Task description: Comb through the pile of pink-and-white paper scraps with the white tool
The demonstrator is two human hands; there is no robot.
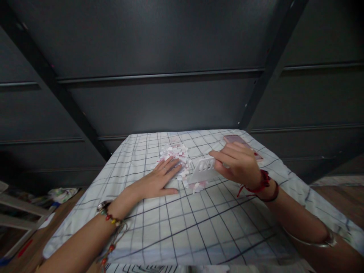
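Note:
Small torn paper scraps (182, 153), white with pink marks, lie heaped on the checked tablecloth. My left hand (156, 182) is flat with its fingers spread, the fingertips resting at the near edge of the heap. In my right hand (237, 163), a thin white slotted plate (203, 172) is pinched at its upper right part. It looks like plastic and stands tilted, its lower left edge close to the scraps. A few more scraps (197, 186) lie just below that edge. My fingers hide part of the plate.
A flat pinkish rectangular object, perhaps a phone (234, 138), lies behind my right hand. The white tablecloth (170, 227) has dark grid lines. Dark wall panels (167, 110) rise behind the table. A white chair frame (22, 220) stands at left.

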